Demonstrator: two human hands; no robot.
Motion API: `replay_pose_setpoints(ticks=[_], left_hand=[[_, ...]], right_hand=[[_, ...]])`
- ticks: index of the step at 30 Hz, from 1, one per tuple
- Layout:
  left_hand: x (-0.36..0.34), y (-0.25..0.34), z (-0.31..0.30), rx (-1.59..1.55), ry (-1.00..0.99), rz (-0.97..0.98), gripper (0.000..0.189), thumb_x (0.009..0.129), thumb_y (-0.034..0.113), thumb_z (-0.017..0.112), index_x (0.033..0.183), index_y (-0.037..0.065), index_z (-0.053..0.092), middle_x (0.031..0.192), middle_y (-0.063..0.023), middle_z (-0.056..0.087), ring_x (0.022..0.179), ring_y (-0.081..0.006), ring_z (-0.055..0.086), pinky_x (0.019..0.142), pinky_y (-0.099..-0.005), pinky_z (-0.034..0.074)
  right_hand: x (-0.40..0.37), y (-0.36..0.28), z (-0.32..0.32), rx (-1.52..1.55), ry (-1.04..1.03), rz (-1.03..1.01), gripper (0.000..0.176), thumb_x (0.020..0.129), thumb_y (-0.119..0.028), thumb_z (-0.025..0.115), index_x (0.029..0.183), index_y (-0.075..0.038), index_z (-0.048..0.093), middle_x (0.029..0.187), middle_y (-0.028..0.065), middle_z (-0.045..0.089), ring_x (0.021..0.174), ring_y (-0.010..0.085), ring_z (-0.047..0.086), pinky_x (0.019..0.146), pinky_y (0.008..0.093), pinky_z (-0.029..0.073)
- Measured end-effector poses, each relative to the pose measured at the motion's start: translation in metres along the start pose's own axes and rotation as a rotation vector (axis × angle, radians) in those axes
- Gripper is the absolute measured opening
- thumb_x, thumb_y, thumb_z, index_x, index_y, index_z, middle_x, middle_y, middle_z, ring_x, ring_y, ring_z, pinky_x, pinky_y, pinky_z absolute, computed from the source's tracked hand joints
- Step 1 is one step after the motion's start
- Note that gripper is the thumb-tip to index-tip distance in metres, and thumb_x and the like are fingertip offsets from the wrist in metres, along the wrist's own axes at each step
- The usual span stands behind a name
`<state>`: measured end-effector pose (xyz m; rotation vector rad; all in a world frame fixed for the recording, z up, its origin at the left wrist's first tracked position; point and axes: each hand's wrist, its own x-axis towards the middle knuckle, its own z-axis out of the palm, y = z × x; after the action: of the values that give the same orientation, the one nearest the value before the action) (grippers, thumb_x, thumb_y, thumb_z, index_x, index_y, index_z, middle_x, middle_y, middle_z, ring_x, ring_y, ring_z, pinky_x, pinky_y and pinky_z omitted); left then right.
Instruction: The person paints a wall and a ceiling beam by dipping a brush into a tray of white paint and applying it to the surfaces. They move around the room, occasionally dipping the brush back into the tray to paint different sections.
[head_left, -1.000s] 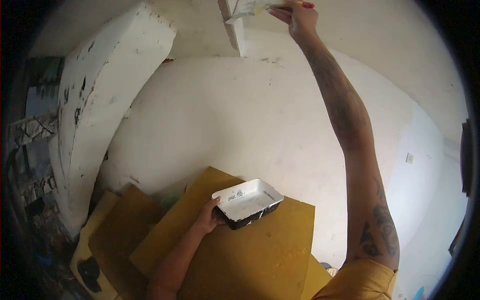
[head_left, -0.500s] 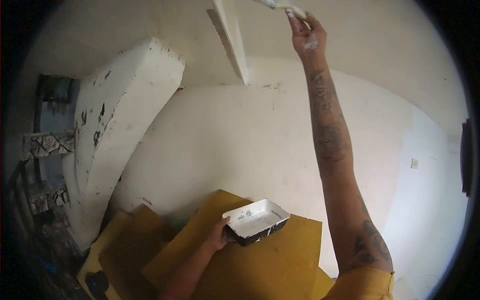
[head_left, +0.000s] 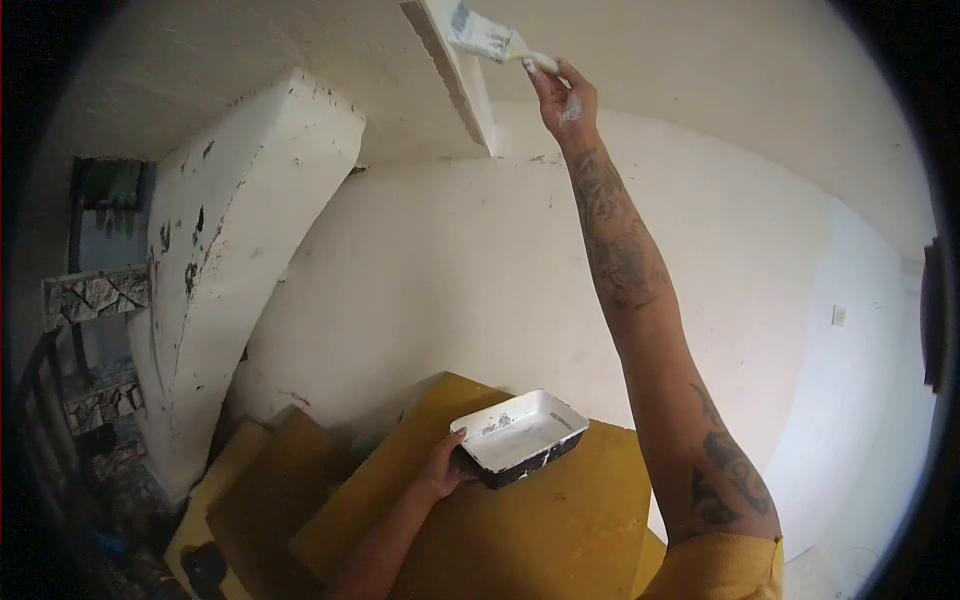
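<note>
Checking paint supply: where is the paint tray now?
Low centre of the head view: the left hand grips the paint tray by its left end above the yellow boards, far below the paintbrush in the raised right hand.

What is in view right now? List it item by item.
flat bristle paintbrush: one, white-coated, at the beam, top
rectangular paint tray: one, black outside, white inside, above the steps
narrow plaster beam: one, white, top centre
plaster wall: one, white, behind
flat stair steps: several, mustard yellow, below
small wall plate: one, pale, right
left hand: one, holds the tray's edge
right hand: one, raised, grips the brush handle
</note>
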<state>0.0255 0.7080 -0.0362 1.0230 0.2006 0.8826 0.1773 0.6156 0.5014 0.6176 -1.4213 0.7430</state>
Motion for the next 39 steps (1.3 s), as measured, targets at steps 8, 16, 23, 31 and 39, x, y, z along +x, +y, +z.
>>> replay_pose_setpoints(ticks=[8,16,23,31,39], left_hand=[[-0.002,0.0,0.008,-0.021,0.031,0.012,0.051,0.082,0.041,0.056,0.12,0.008,0.047,0.109,-0.0092,0.057,0.097,-0.0235,0.057,0.077,-0.0427,0.05],[-0.012,0.008,0.016,0.031,0.071,0.013,0.051,0.081,0.042,0.057,0.12,0.01,0.047,0.108,-0.0079,0.058,0.097,-0.0236,0.057,0.077,-0.0431,0.049],[-0.01,0.007,0.014,0.03,0.037,0.024,0.051,0.081,0.042,0.058,0.119,0.01,0.047,0.109,-0.0085,0.057,0.096,-0.0236,0.057,0.077,-0.044,0.048],[0.011,-0.004,-0.009,0.013,0.008,0.002,0.053,0.081,0.042,0.057,0.121,0.009,0.046,0.112,-0.011,0.055,0.099,-0.0277,0.056,0.081,-0.0469,0.047],[0.003,-0.002,0.002,0.01,-0.033,0.014,0.054,0.082,0.045,0.054,0.122,0.009,0.045,0.115,-0.0106,0.055,0.104,-0.0276,0.054,0.084,-0.0508,0.045]], right_hand=[[-0.011,-0.005,-0.055,-0.263,0.143,-0.012,0.024,0.083,-0.002,0.052,0.1,0.011,0.042,0.094,0.0268,0.055,0.083,0.0402,0.062,0.075,0.0449,0.057],[-0.001,-0.031,-0.044,-0.675,0.149,-0.126,0.017,0.079,-0.004,0.058,0.088,0.007,0.05,0.078,0.0183,0.058,0.065,0.0319,0.065,0.058,0.0375,0.06],[0.003,-0.002,0.0,-0.866,0.097,-0.171,0.011,0.078,-0.003,0.056,0.081,0.005,0.051,0.076,0.0135,0.057,0.061,0.0274,0.065,0.057,0.0345,0.06],[-0.009,-0.018,0.087,-0.811,0.022,-0.232,0.014,0.078,-0.002,0.054,0.083,0.009,0.048,0.077,0.0166,0.055,0.063,0.0328,0.064,0.06,0.0368,0.06],[-0.02,-0.051,0.195,-0.687,-0.055,-0.241,0.013,0.081,-0.004,0.051,0.085,0.008,0.049,0.076,0.0221,0.059,0.064,0.0315,0.065,0.057,0.0375,0.059]])
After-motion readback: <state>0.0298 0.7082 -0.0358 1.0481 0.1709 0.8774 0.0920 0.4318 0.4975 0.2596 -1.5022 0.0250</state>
